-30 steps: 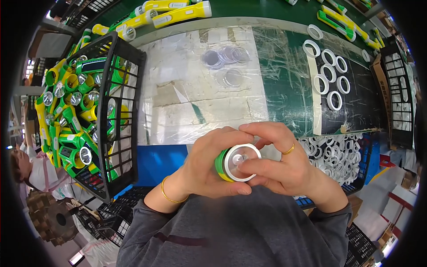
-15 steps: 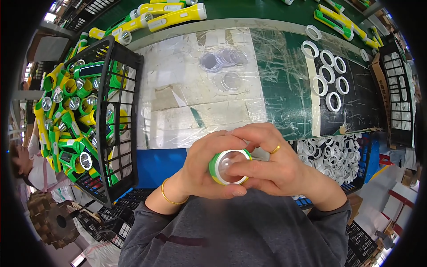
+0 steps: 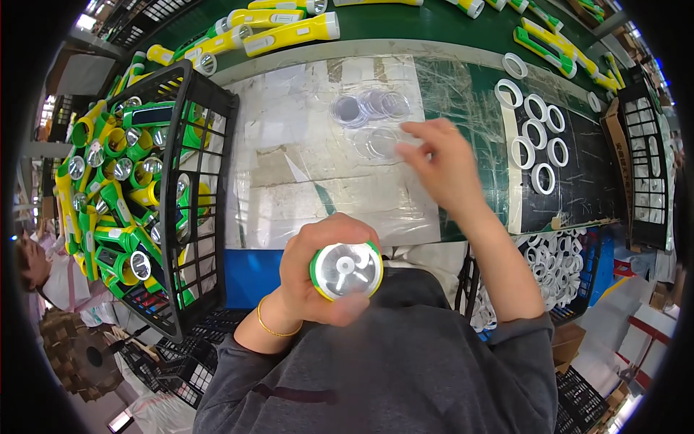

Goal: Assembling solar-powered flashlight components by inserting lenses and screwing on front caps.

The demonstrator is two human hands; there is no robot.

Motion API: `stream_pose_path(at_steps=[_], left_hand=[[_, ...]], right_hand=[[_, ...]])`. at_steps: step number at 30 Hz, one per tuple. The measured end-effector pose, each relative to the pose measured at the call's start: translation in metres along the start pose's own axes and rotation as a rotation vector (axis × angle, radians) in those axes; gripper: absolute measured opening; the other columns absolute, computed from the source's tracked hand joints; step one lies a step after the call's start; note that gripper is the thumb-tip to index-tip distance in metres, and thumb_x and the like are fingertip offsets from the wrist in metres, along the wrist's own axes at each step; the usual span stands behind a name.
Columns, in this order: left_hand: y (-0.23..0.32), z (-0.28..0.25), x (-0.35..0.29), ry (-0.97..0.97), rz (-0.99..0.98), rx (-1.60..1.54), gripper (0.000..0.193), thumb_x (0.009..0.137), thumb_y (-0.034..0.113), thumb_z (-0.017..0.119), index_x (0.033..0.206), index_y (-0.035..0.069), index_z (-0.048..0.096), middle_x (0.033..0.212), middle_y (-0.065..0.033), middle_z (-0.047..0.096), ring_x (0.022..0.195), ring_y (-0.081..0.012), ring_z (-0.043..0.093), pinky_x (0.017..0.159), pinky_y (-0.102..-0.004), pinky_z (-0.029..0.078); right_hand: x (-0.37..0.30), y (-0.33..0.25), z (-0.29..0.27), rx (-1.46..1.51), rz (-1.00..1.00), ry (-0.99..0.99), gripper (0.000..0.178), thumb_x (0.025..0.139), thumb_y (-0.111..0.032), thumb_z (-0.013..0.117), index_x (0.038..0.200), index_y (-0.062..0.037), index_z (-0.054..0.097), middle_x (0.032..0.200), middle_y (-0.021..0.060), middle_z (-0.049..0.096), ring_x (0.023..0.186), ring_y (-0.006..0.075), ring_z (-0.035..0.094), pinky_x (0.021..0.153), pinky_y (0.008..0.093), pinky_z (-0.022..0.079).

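Note:
My left hand (image 3: 303, 271) is wrapped round a green and yellow flashlight (image 3: 346, 270), its round silver reflector end turned up and its thumb at the near rim. The rest of the flashlight is hidden below. My right hand (image 3: 441, 163) is over the work surface, thumb and forefinger apart, with nothing visible between them. Its fingertips are beside a few thin clear discs (image 3: 377, 143). Just beyond these lies a larger overlapping group of clear discs (image 3: 350, 111).
At left stands a black crate (image 3: 173, 217) packed with green and yellow flashlights (image 3: 119, 210). Several white rings (image 3: 543, 179) lie at right; a bin of white rings (image 3: 553, 271) is below them. More flashlights (image 3: 293, 36) lie along the far green belt (image 3: 397, 25).
My right hand has left the flashlight and moved away, up toward the clear discs. My left hand, still holding the flashlight, has shifted slightly left.

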State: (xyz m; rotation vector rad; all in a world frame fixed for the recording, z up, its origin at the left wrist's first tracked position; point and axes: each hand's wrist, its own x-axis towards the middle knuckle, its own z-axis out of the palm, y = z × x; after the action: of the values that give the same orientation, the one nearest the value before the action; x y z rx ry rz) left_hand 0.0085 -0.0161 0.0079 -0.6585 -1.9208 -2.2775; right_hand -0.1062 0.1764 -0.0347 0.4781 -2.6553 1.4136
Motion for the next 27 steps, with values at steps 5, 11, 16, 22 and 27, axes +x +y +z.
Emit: stream_pose_path(at_steps=[5, 11, 16, 22, 27], left_hand=[[0.000, -0.006, 0.002, 0.048, 0.067, 0.110, 0.057, 0.065, 0.010, 0.074, 0.114, -0.002, 0.049, 0.092, -0.0182, 0.062, 0.078, -0.0241, 0.062, 0.068, -0.0320, 0.050], [-0.008, -0.004, -0.002, 0.106, 0.084, 0.202, 0.062, 0.067, 0.022, 0.081, 0.115, -0.002, 0.049, 0.096, -0.0173, 0.061, 0.080, -0.0247, 0.062, 0.069, -0.0319, 0.050], [-0.016, 0.014, 0.010, 0.045, 0.194, 0.354, 0.067, 0.065, 0.030, 0.084, 0.115, 0.000, 0.050, 0.098, -0.0150, 0.061, 0.080, -0.0266, 0.062, 0.068, -0.0336, 0.050], [-0.017, 0.026, 0.016, -0.069, 0.276, 0.469, 0.072, 0.061, 0.036, 0.085, 0.115, 0.004, 0.052, 0.095, -0.0125, 0.063, 0.078, -0.0282, 0.062, 0.066, -0.0351, 0.049], [-0.018, 0.031, 0.018, -0.105, 0.261, 0.464, 0.072, 0.062, 0.037, 0.085, 0.116, 0.004, 0.052, 0.093, -0.0129, 0.064, 0.078, -0.0285, 0.062, 0.066, -0.0353, 0.048]], right_hand=[[0.011, 0.012, 0.039, -0.339, -0.172, 0.067, 0.026, 0.075, -0.014, 0.075, 0.095, -0.0040, 0.064, 0.089, 0.0088, 0.059, 0.061, 0.0169, 0.056, 0.059, 0.0290, 0.047], [-0.010, -0.050, -0.028, 0.828, 0.540, -0.200, 0.020, 0.080, -0.008, 0.071, 0.093, -0.0004, 0.058, 0.077, 0.0031, 0.057, 0.044, 0.0064, 0.046, 0.040, 0.0198, 0.035], [-0.045, -0.091, -0.050, 1.060, 0.592, -0.451, 0.018, 0.082, -0.004, 0.069, 0.096, -0.0014, 0.057, 0.071, -0.0005, 0.057, 0.054, 0.0040, 0.052, 0.044, 0.0196, 0.039], [-0.067, -0.082, -0.051, 1.085, 0.403, -0.342, 0.022, 0.082, 0.000, 0.069, 0.096, -0.0027, 0.052, 0.080, -0.0014, 0.056, 0.071, 0.0022, 0.055, 0.060, 0.0174, 0.043], [-0.071, -0.082, -0.056, 0.981, 0.400, -0.341, 0.025, 0.081, -0.001, 0.070, 0.097, -0.0040, 0.050, 0.079, -0.0023, 0.052, 0.070, 0.0013, 0.052, 0.059, 0.0179, 0.040]])
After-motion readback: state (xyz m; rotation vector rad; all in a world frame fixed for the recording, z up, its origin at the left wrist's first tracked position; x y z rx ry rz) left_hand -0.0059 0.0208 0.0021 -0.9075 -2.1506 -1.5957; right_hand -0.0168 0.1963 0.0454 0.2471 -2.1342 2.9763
